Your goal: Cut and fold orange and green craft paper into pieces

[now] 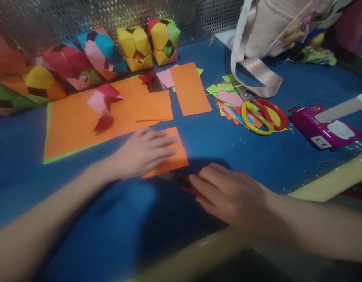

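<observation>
My left hand (pixel 145 152) lies flat, fingers stretched out, on a small orange paper piece (pixel 179 152) on the blue tabletop. Just to the right and nearer to me, my right hand (pixel 224 188) has its fingers curled round a dark, blurred object with a reddish edge (pixel 189 189). A thin greyish part of it points toward the paper's near edge. Its kind is hidden by the fingers and the blur. Beyond my left hand are a larger orange sheet (pixel 69 121) over a green one, and a separate orange rectangle (pixel 192 90).
Folded paper shapes (pixel 135 49) line the perforated metal panel (pixel 204 19). Red and yellow-handled scissors (pixel 263 117) lie on colored scraps (pixel 228 98). To the right are a purple device (pixel 324 125) with a pale stem and a pale bag (pixel 266 31) with a strap.
</observation>
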`<action>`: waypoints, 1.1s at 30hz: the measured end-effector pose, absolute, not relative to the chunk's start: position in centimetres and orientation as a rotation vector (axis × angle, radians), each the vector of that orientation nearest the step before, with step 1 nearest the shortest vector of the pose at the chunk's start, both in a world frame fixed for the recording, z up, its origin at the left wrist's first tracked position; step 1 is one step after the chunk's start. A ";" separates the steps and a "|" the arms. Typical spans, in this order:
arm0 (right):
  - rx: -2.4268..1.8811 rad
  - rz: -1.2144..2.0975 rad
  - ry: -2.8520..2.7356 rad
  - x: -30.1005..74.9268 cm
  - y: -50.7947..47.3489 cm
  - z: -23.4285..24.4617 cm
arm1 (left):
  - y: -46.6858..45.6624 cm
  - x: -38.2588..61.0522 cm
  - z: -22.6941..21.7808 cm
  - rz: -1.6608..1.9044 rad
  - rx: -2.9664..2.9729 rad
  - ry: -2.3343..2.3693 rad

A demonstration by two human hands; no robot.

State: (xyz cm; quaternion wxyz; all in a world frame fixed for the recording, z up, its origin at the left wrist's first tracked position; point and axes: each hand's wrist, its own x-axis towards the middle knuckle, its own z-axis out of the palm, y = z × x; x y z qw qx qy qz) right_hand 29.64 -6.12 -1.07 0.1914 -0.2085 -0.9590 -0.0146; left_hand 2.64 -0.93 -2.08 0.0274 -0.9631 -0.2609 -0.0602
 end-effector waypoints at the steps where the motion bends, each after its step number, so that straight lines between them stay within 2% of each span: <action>1: -0.586 -0.026 -2.694 29.6 -6.1 -1.1 | -0.9 2.7 -2.1 -0.185 -2.971 -0.803; 33: -0.566 0.087 -2.780 28.6 -5.3 -0.7 | -0.9 2.7 -2.1 -0.162 -2.977 -0.833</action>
